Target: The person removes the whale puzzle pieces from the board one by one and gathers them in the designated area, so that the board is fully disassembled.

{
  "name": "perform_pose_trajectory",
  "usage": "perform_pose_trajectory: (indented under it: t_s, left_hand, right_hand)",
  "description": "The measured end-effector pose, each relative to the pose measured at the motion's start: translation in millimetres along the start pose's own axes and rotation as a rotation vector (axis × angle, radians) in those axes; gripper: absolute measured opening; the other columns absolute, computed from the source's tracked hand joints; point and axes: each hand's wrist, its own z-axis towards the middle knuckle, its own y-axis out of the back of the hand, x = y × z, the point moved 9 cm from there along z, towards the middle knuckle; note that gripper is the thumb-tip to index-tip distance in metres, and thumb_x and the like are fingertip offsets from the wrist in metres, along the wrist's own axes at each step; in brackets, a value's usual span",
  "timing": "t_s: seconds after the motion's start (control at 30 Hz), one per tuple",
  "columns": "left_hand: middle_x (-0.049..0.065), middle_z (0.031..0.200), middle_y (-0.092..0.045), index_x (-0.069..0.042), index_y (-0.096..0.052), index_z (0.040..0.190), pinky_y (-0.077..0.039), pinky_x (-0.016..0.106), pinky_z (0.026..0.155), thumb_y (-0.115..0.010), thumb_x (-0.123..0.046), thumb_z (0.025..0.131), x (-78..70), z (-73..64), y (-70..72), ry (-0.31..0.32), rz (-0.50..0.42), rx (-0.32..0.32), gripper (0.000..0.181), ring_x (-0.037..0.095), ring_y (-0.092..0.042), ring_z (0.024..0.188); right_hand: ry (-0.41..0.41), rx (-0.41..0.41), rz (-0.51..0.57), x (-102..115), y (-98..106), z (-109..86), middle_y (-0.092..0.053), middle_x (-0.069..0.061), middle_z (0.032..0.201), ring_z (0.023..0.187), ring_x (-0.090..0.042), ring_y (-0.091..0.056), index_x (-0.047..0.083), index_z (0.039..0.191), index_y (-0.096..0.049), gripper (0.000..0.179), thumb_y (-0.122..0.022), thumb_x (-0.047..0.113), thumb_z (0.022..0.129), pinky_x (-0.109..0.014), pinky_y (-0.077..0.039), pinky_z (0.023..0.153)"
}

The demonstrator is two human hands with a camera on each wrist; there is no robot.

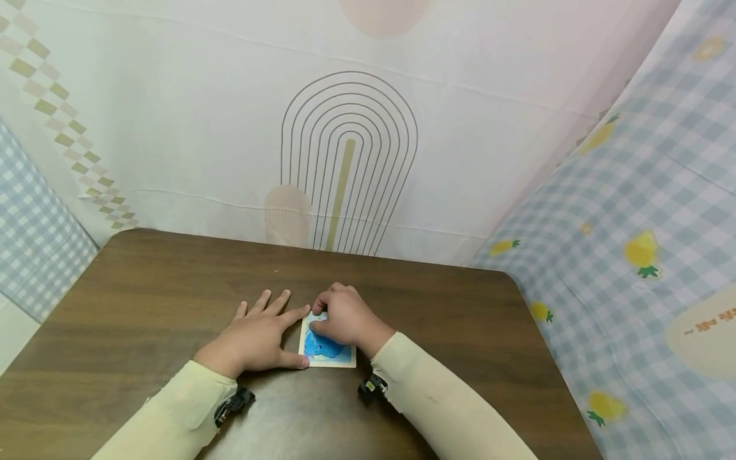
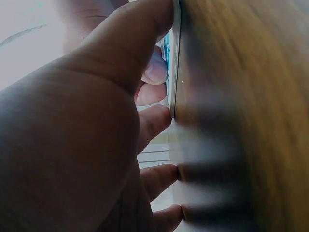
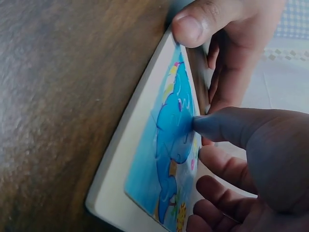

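Observation:
A small wooden jigsaw puzzle [image 1: 339, 361] with a pale frame lies flat on the table, its picture showing a blue animal. My left hand [image 1: 253, 338] is spread on the tabletop. Its thumb and index finger touch the puzzle's left corners. From the right, my right hand [image 1: 347, 319] reaches over the puzzle and covers part of the picture. Seen in the right wrist view, its thumb [image 3: 219, 126] presses on the blue picture [image 3: 169, 125], while the other fingers [image 3: 227, 166] curl loosely beside it. No loose piece shows between thumb and fingers.
Both hands are over a dark brown wooden table [image 1: 190, 275] with rounded far corners. Behind it hangs a pale patterned cloth [image 1: 201, 128], and a checked cloth [image 1: 609, 211] with fruit prints drapes along the right. Each sleeve carries a small black wrist camera [image 1: 234, 404].

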Motion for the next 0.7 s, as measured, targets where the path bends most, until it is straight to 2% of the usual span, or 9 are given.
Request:
perform_pose_trajectory:
  t_s: [0.1, 0.4, 0.57, 0.7]
  left_hand:
    - [0.022, 0.186, -0.026, -0.036, -0.046, 0.174, -0.018, 0.091, 0.125, -0.081, -0.085, 0.083, 0.1, 0.1, 0.0, 0.000, 0.004, -0.001, 0.109, 0.062, -0.016, 0.170]
    - [0.021, 0.186, -0.025, -0.035, -0.047, 0.173, -0.017, 0.092, 0.124, -0.081, -0.085, 0.083, -0.5, 0.6, -0.1, 0.006, -0.004, -0.005, 0.109, 0.061, -0.016, 0.170]
    - [0.021, 0.186, -0.026, -0.036, -0.047, 0.173, -0.017, 0.092, 0.125, -0.081, -0.085, 0.083, 0.0, 1.1, 0.2, 0.009, -0.003, -0.008, 0.108, 0.061, -0.016, 0.170]
    - [0.021, 0.186, -0.026, -0.036, -0.047, 0.173, -0.017, 0.092, 0.124, -0.081, -0.085, 0.083, 1.7, 1.6, -0.8, 0.013, 0.003, -0.010, 0.108, 0.060, -0.016, 0.171]
  right_hand:
    - [-0.010, 0.019, 0.017, -0.4, -0.1, 0.1, -0.076, 0.006, 0.106, 0.108, -0.013, -0.062, 0.019, 0.105, -0.084, 0.016, -0.084, 0.034, 0.099, -0.039, -0.052, 0.110]
    - [-0.033, 0.072, 0.065, -2.6, 0.7, -1.5, -0.073, 0.003, 0.111, 0.109, -0.016, -0.061, 0.018, 0.110, -0.085, 0.019, -0.088, 0.032, 0.097, -0.040, -0.055, 0.106]
    - [-0.041, 0.084, 0.080, -3.3, 1.1, -0.6, -0.073, 0.003, 0.111, 0.104, -0.014, -0.059, 0.018, 0.108, -0.086, 0.019, -0.091, 0.031, 0.095, -0.037, -0.056, 0.100]
    - [-0.067, 0.095, 0.093, -2.5, 0.4, -0.6, -0.072, 0.003, 0.110, 0.104, -0.015, -0.058, 0.020, 0.105, -0.086, 0.016, -0.093, 0.031, 0.095, -0.039, -0.056, 0.102]
